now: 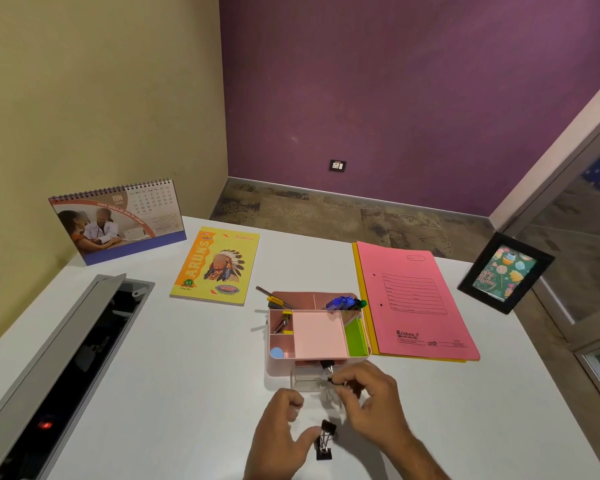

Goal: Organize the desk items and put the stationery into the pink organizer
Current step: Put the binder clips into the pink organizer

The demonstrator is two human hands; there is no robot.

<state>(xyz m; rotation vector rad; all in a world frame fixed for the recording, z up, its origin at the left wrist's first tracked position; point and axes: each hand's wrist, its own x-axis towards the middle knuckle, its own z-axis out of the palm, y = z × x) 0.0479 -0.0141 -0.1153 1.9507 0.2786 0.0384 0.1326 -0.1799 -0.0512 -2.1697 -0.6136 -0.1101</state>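
the white desk [194, 358] fills the near half of the view, with a grey cable tray [66, 358] open along its left edge. at the far left a desk calendar [118, 223] is stood upright; a yellow notebook [217, 265] lies flat right of it, and a pink file [416, 303] is laid over a yellow one at the right, with a black photo frame [506, 271] propped beyond it at the desk's far right edge. these larger items appear already spread in order — that part of the task is judged mostly done.

the pink organizer [317, 336] sits at the middle of the desk, just left of the pink file. its far compartments are seen to hold pens [345, 303] on the right and a few thinner pens or pencils on the left; a green pad [355, 337] is slotted at its right side, a small stapler-like item sits in a left cell, and a blue round thing lies in the near left cell. its clear drawer [312, 382] is pulled out toward the near side.

the right hand [371, 400] is held over the drawer, its fingertips pinched narrowly on a binder clip [329, 374] at the drawer's right. the left hand [284, 431] is loosely curled and holds nothing, its thumb just beside two more black binder clips [324, 439] lying on the desk near the person.

what is left — as far as can be judged — is the clips going into the drawer and the drawer being pushed shut.
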